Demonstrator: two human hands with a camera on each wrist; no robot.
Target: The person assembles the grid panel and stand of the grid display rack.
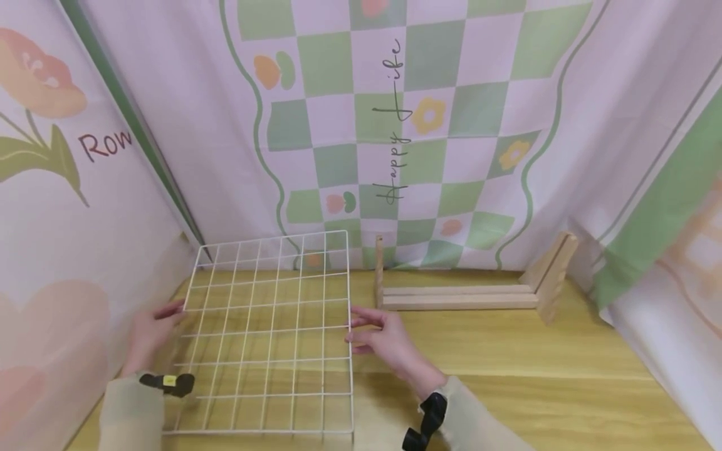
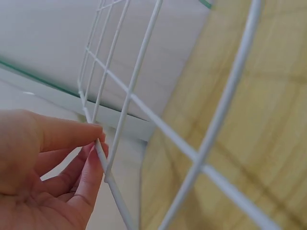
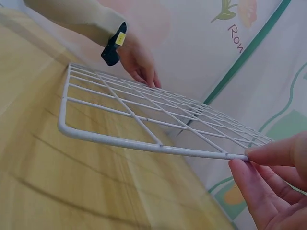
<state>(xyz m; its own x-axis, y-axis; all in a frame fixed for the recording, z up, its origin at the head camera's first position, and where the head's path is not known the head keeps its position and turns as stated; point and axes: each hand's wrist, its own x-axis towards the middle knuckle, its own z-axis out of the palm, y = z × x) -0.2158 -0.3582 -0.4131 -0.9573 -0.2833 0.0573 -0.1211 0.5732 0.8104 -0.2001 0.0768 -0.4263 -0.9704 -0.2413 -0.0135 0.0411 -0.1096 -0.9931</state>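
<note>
A white wire grid panel (image 1: pixel 295 329) is held up by both hands, above the wooden table. My left hand (image 1: pixel 150 335) pinches its left edge wire between thumb and fingers, as the left wrist view shows up close. On the opposite edge, my right hand (image 1: pixel 389 343) pinches the outer wire with thumb and fingertips. In the right wrist view the grid (image 3: pixel 120 141) hangs apart from the tabletop and casts line shadows on it. To the right of the panel stands a wooden frame (image 1: pixel 459 302) with a flat crossbar and two upright side pieces.
The wood-grain table (image 1: pixel 507 376) runs under everything. Behind it hangs a green and white checked curtain (image 1: pixel 431 156), close behind the wooden frame. A flowered cloth (image 1: pixel 51 250) closes off the left side, near my left hand. Another curtain (image 1: pixel 654 263) hangs at the right.
</note>
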